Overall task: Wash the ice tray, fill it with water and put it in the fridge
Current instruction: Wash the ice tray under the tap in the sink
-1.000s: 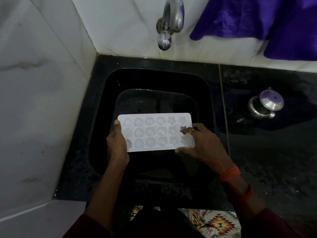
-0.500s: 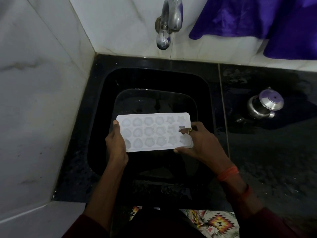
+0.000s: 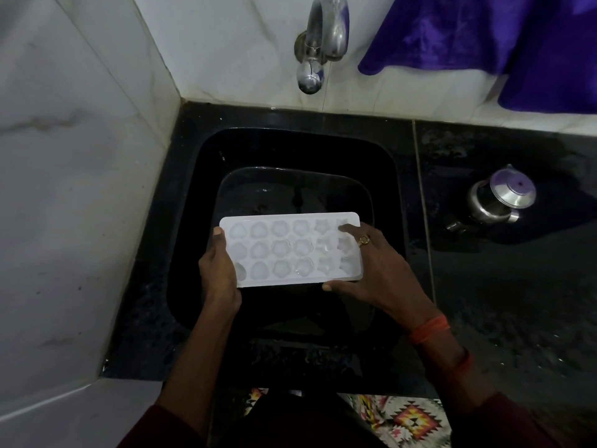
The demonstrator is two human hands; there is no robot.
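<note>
A white ice tray (image 3: 287, 250) with several shaped cells is held level over the black sink (image 3: 193, 221). My left hand (image 3: 219, 270) grips its left end, thumb on the top rim. My right hand (image 3: 378, 266), with a gold ring, holds the right end: the thumb lies along the near edge and a fingertip rests on a cell at the far right corner. The steel tap (image 3: 318, 43) juts from the wall above the sink; no water is seen running.
White marble walls close the left side and the back. A black counter (image 3: 517, 302) runs to the right, with a small steel lidded pot (image 3: 499, 197) on it. Purple cloth (image 3: 484, 37) hangs at the upper right. A patterned mat (image 3: 410, 418) lies below.
The tray and left hand have hardly moved. My right hand's finger has slid toward the tray's far right corner.
</note>
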